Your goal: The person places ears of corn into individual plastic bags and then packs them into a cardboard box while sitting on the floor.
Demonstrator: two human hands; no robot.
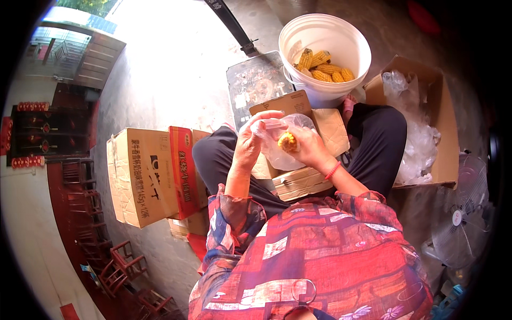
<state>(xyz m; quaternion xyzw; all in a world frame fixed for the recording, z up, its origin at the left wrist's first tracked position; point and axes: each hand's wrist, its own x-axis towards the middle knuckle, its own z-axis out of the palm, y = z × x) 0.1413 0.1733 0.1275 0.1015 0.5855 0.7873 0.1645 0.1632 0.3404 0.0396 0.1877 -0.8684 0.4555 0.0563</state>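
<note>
Grey concrete floor [176, 80] carries a white bucket [349, 40] of corn. Left hand [250, 144] pinches a clear bag's [280, 157] rim. Right hand [309, 146] grips a corn piece [287, 142], partly hidden by plastic.

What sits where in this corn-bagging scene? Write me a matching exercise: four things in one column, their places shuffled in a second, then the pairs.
Things:
1. corn piece
2. white bucket
3. clear bags
4. fan

Places:
A. in the open cardboard box on the person's right
B. on the floor at the far right edge
C. in the right hand, at the thin plastic bag that the left hand holds open
D. in front of the knees, holding corn cobs

Pairs: 1-C, 2-D, 3-A, 4-B
</note>
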